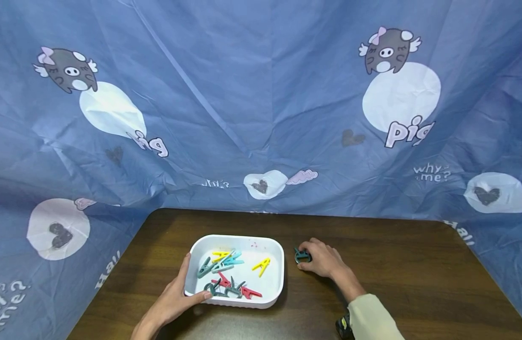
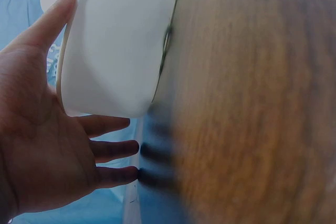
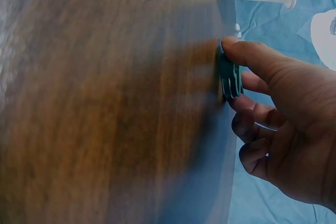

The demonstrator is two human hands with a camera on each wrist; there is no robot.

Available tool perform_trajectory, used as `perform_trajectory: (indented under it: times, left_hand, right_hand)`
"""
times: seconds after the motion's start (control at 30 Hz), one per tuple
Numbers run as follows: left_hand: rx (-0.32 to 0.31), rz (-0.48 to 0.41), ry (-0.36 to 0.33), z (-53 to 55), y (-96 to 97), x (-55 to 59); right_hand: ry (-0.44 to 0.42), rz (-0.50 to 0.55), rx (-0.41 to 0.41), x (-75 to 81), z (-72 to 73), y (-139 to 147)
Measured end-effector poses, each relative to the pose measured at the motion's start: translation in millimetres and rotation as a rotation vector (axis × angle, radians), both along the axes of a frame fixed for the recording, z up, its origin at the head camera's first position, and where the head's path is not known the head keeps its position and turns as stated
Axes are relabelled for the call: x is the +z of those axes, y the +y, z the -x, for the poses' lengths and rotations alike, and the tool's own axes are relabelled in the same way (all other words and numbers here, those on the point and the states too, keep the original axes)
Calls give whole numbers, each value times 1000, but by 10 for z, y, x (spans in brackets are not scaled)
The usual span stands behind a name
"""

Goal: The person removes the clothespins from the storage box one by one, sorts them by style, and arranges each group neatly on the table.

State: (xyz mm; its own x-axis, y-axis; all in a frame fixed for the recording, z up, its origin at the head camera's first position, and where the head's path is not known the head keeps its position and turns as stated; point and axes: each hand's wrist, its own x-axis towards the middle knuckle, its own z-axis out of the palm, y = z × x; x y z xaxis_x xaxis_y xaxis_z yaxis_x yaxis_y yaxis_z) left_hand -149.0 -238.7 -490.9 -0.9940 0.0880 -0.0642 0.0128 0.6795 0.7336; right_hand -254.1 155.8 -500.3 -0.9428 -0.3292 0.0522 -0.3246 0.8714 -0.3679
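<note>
With our left hand (image 1: 171, 298) we are holding the white tub (image 1: 267, 284), the thumb lying over its rim and the other fingers extending along its outside. Beyond that thumb, the tub is containing a jumble: two dark green ring clips (image 1: 235, 289) lying closest, two red clips (image 1: 251, 293) mixing with them, then a dark green peg (image 1: 204, 267), a pale peg (image 1: 221, 268), a light blue clip (image 1: 235, 260) and a yellow clip (image 1: 220, 255) overlapping. Another yellow clip (image 1: 262, 266) is lying apart, on the side toward our right hand (image 1: 324, 259). That hand is pinching a dark teal ring clip (image 1: 302, 257) between thumb and fingers, outside the tub; whether it is touching the wooden table (image 1: 414, 269), we cannot quite tell.
</note>
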Motion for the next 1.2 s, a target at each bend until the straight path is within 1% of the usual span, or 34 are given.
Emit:
perform_trajectory:
  times: [0.23, 0.57, 0.8, 1.1, 1.2]
  left_hand:
    - [0, -6, 4, -2, 2, -19]
    - [2, -2, 4, -10, -1, -12]
    - [1, -4, 1, -2, 5, -13]
    - [1, -7, 6, 0, 6, -10]
    - [4, -4, -3, 0, 4, -5]
  right_hand:
    - [-17, 11, -12, -15, -9, -11]
    - [-31, -3, -23, -48, 12, -13]
    - [-46, 8, -34, -65, 30, -9]
    - [-31, 19, -28, -60, 27, -2]
    - [-35, 22, -27, -58, 30, -2]
